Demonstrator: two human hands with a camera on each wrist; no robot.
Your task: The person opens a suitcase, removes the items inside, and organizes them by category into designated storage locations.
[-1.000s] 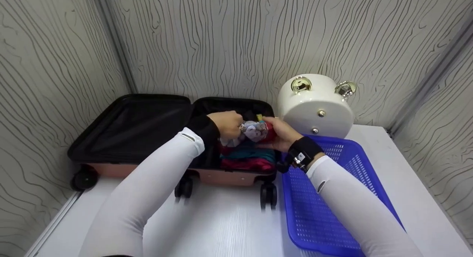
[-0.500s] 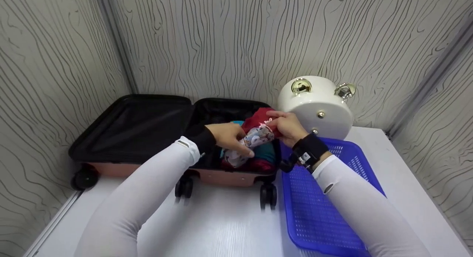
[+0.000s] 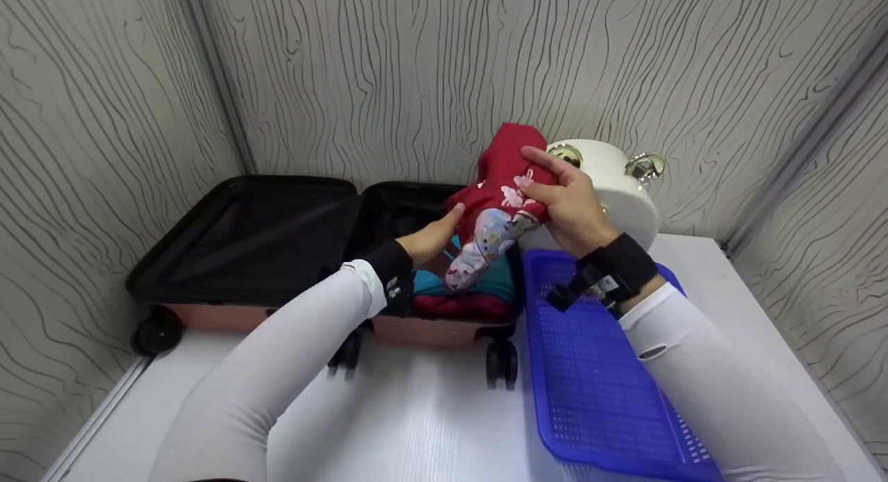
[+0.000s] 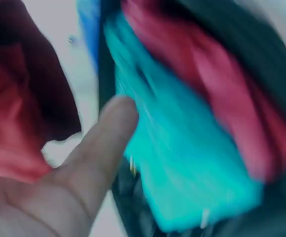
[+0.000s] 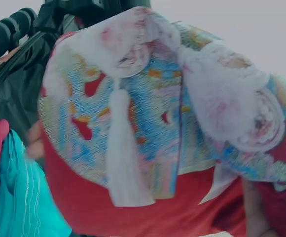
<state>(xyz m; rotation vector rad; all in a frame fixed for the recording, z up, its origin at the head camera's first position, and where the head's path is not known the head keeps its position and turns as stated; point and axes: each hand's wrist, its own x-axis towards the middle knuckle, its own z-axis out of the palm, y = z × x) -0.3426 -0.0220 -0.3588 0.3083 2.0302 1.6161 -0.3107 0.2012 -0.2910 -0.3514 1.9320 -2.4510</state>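
Observation:
My right hand (image 3: 574,206) grips a folded red garment (image 3: 506,164) by its right side, with the thumb and a finger lying over the front. Pale, colourful embroidery shows along the garment's lower part; a white tassel (image 5: 125,148) hangs from it in the right wrist view. Beside its lower left is my left hand (image 3: 427,242), thumb straight; its other fingers are mostly hidden, so whether they touch the cloth is unclear. Below both hands lies the suitcase (image 3: 430,333), spread open. Inside its right half rest a teal cloth (image 3: 494,283) and a dark red cloth (image 3: 461,306).
To the right of the suitcase stands a blue perforated basket (image 3: 603,392), under my right forearm. Behind it, a white round case (image 3: 624,191) with gold fittings is partly covered by my right hand. The suitcase's black-lined half (image 3: 257,239) lies at left. Patterned walls (image 3: 388,66) enclose the table.
The red garment has come up out of the suitcase, rising and opening out in my right hand. My left hand has turned, its thumb now pointing upward beside the cloth.

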